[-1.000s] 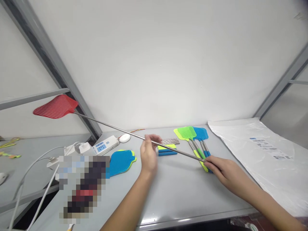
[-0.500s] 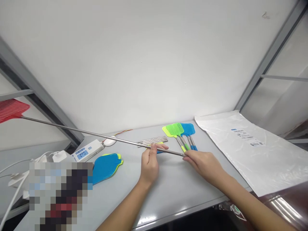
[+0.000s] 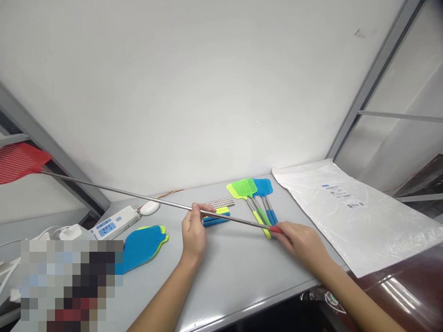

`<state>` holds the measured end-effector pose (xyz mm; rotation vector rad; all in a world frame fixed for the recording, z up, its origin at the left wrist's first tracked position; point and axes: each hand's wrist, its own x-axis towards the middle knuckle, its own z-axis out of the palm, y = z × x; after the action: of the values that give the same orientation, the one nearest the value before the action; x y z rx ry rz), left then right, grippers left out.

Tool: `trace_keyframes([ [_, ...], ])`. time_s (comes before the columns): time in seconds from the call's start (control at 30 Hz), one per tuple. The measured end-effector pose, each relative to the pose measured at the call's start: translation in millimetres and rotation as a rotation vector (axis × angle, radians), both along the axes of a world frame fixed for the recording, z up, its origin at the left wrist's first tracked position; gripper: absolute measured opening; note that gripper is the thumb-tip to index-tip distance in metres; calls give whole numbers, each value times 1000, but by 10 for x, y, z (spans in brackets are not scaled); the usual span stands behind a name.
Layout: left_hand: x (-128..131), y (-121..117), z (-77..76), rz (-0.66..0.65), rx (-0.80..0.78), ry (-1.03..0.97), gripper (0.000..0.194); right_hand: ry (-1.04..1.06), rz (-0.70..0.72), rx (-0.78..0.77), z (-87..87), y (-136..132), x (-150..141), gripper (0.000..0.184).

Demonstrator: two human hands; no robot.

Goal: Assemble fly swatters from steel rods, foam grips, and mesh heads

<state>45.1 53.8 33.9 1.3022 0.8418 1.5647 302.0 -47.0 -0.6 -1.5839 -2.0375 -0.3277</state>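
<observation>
I hold a long extended fly swatter across the table. Its red head hangs in the air at the far left, and its thin metal rod runs down to the right. My left hand pinches the rod near its middle. My right hand is closed round the red handle end. Just behind my right hand lie several collapsed swatters with green, yellow and blue heads.
Blue and yellow swatter heads are stacked at the left. Metal rods and coloured handle grips lie mid-table. A white power strip, cables and a white oval device sit at the back left. A plastic bag covers the right.
My left hand has slid left along the rod, and my right hand has drawn the red handle toward the right, so the swatter reads longer. The view has shifted slightly.
</observation>
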Motion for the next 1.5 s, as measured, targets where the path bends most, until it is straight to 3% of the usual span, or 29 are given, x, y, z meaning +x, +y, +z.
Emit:
trace_keyframes([
  [0.33,-1,26,-52,9,-19,160,45,135,62,99,-134,-3,33,13],
  [0.47,27,-3,-10,-53,-35,154,46,127,63,129,-134,-18,30,12],
  [0.67,118,-70,10,-46,-74,136,47,108,56,128,-131,-29,-4,14],
  [0.73,202,-143,-41,-107,-105,202,47,101,77,115,-119,-29,-67,17],
  [0.87,400,-338,-128,-418,-89,374,48,124,115,92,-87,-34,-204,21],
  [0.97,451,-413,-133,-491,-66,409,49,134,103,91,-76,-35,-228,23],
  [1.1,369,-363,-128,-416,-39,363,51,155,113,90,-77,-33,-198,21],
  [1.37,26,-12,26,58,-8,-112,45,247,111,46,-85,-52,-168,18],
  [1.5,-53,84,90,142,-24,-155,44,255,109,47,-109,-45,-163,18],
])
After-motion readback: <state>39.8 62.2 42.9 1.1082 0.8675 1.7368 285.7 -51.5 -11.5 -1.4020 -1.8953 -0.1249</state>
